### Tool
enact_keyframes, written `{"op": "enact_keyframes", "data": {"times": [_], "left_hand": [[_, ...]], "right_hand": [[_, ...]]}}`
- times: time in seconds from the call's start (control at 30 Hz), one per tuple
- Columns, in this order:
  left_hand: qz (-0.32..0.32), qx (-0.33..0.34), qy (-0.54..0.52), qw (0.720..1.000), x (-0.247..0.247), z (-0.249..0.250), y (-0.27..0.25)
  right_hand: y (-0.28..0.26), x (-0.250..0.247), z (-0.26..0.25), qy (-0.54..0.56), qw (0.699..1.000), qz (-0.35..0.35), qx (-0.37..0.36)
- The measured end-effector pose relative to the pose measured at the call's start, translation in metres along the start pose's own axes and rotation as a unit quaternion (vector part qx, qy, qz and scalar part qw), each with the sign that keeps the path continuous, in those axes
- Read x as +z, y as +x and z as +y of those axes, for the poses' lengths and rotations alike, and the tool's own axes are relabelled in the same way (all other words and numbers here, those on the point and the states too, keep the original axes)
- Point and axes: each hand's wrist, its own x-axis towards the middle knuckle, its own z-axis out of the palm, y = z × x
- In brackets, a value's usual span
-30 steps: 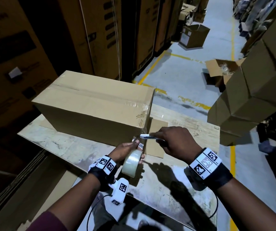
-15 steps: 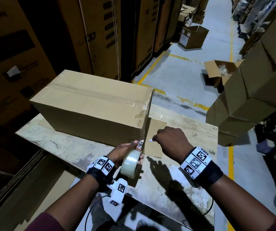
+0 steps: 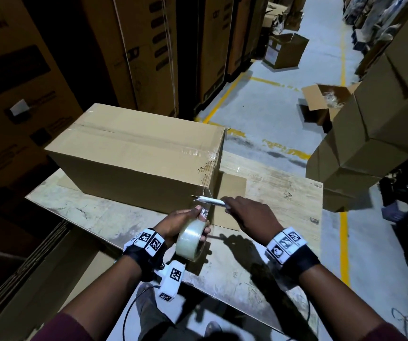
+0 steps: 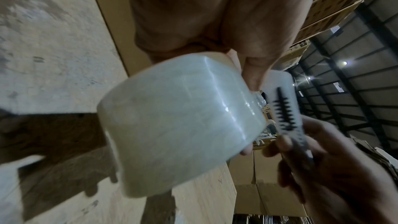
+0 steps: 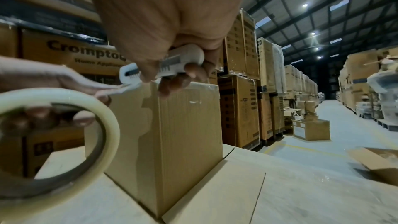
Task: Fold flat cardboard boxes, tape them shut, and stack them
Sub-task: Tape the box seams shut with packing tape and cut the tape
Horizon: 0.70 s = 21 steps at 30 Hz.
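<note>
We are holding the roll of clear packing tape (image 3: 191,239) in our left hand (image 3: 175,223), fingers hooked through its core and thumb lying over the outer face, so the hand is clamped on the roll just off the near right corner of the cardboard box (image 3: 134,153). From the right wrist view the roll (image 5: 53,140) is showing as a ring with our fingertips (image 5: 82,118) inside it. A short stretch of tape is running from the roll up to the box's near right edge.

Our right hand (image 3: 249,215) is gripping a white utility knife (image 3: 209,200), fingers curled tight around its body, and the knife's tip is lying against that stretched tape, right at the box corner. In the left wrist view the knife (image 4: 284,106) is sitting just beside the roll (image 4: 178,125), its ridged slider showing.

The box is standing closed on the worn wooden table (image 3: 271,188), with tape running along its top seam and wrinkling down over the right end. A flat piece of cardboard (image 3: 230,200) is lying under the box and sticking out toward us at the right end. To our right, well apart from the table, a stack of folded boxes (image 3: 375,134) is standing on the warehouse floor (image 3: 266,114).
</note>
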Motion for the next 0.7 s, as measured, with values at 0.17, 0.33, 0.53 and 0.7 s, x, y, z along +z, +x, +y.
{"op": "enact_keyframes", "data": {"times": [0.17,0.33,0.53,0.7], "left_hand": [[-0.01,-0.018,-0.004,1.0,-0.002,-0.002,0.0],[0.007,-0.069,0.041,0.997,0.009,-0.027,0.004],[0.011,-0.094,0.047,0.994,0.04,-0.048,0.031],[0.0,-0.078,0.099,0.992,0.077,-0.057,0.058]], "right_hand": [[0.005,0.019,0.001,-0.061,0.995,-0.062,0.053],[-0.04,0.047,0.037,-0.046,0.98,-0.143,0.131],[-0.116,0.105,0.089,0.071,0.921,-0.103,0.369],[-0.133,0.128,0.098,0.093,0.872,-0.134,0.461]]}}
